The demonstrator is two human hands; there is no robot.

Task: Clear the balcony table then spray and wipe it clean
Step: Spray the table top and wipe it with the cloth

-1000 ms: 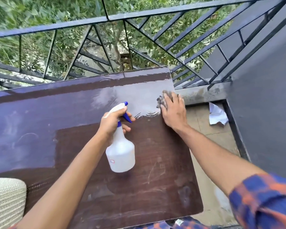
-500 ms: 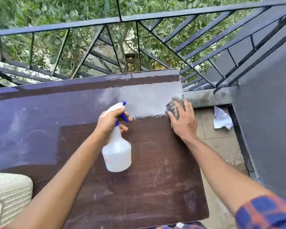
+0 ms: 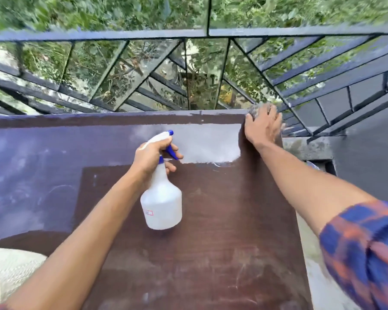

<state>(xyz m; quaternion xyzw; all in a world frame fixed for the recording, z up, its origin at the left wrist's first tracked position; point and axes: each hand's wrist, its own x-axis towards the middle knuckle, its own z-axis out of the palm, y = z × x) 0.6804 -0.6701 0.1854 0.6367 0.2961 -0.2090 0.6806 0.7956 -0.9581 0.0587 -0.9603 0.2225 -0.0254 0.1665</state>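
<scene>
The dark brown balcony table (image 3: pixel 222 253) fills the lower view, with a wet, shiny patch across its far half. My left hand (image 3: pixel 151 158) grips a white spray bottle (image 3: pixel 161 204) by its neck, a finger on the blue trigger, and holds it just above the table's middle. My right hand (image 3: pixel 263 128) presses flat on a grey cloth (image 3: pixel 254 109) at the far right corner of the table. Most of the cloth is hidden under the hand, and that area is blurred.
A black metal railing (image 3: pixel 188 32) runs along the far edge, with trees beyond. On the right are a grey wall (image 3: pixel 372 153) and a concrete ledge (image 3: pixel 307 146). A cream woven object (image 3: pixel 7 269) sits at the lower left edge.
My right hand has slid the cloth away from me to the far right corner, leaving a dark wiped strip. The spray bottle has stayed about where it was. The view has tilted up.
</scene>
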